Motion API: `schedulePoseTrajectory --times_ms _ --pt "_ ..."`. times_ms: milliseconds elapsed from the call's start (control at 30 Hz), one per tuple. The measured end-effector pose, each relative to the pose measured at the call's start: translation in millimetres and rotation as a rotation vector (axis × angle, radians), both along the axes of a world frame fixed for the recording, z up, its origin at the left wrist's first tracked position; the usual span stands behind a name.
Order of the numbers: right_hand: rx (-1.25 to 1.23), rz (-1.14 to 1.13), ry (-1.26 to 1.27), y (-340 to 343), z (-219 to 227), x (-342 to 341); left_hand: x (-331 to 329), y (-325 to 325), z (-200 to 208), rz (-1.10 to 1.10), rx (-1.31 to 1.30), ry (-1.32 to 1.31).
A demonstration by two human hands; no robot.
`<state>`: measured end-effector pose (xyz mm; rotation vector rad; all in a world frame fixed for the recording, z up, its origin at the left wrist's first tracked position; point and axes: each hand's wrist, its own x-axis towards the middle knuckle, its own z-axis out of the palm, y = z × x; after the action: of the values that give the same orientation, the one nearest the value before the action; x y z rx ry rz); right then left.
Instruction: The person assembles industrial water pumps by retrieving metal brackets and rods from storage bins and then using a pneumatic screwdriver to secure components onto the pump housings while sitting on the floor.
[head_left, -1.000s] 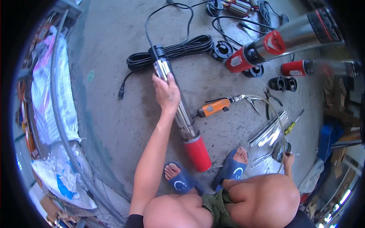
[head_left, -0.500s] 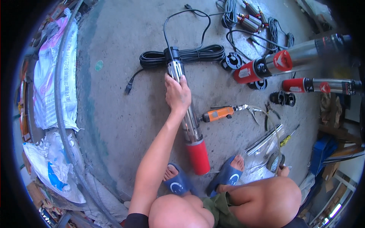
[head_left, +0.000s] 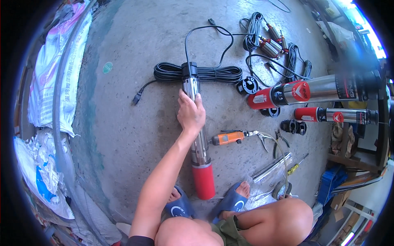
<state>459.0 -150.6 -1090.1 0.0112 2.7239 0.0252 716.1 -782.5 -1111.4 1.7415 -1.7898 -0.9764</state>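
Observation:
A long steel submersible pump (head_left: 200, 153) with a red lower end and a black top lies on the concrete floor in front of me, its red end toward my feet. My left hand (head_left: 191, 112) is wrapped round its upper part, thumb on the right side. From the black top a cable (head_left: 186, 47) loops away over the floor. A bundled black cable (head_left: 221, 74) lies across by the pump's top, its plug off to the left. Just right of the pump is an orange air tool (head_left: 228, 138). My right hand is hidden behind my right knee.
Two more steel-and-red pumps (head_left: 318, 91) (head_left: 344, 116) are at the right, near black ring-shaped parts (head_left: 248, 85). Farther back lie cable coils (head_left: 253, 35) and small motor rotors (head_left: 270, 48). Pliers (head_left: 282, 139) and a yellow-handled screwdriver (head_left: 293, 169) lie right. White sacks (head_left: 61, 74) line the left.
The view has shifted, so the scene sits differently in the picture. My left hand keeps its grip on the pump. My right hand, partly seen beyond my right knee before, is now hidden.

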Motion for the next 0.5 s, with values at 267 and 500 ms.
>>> schedulePoseTrajectory --times_ms 267,500 --pt "-0.056 0.031 0.017 -12.9 4.5 6.7 -1.9 -3.2 4.7 -0.011 0.006 -0.033" --pt "-0.178 0.206 0.123 -39.7 46.1 15.1 -8.3 -1.9 15.5 -0.028 0.052 -0.07"
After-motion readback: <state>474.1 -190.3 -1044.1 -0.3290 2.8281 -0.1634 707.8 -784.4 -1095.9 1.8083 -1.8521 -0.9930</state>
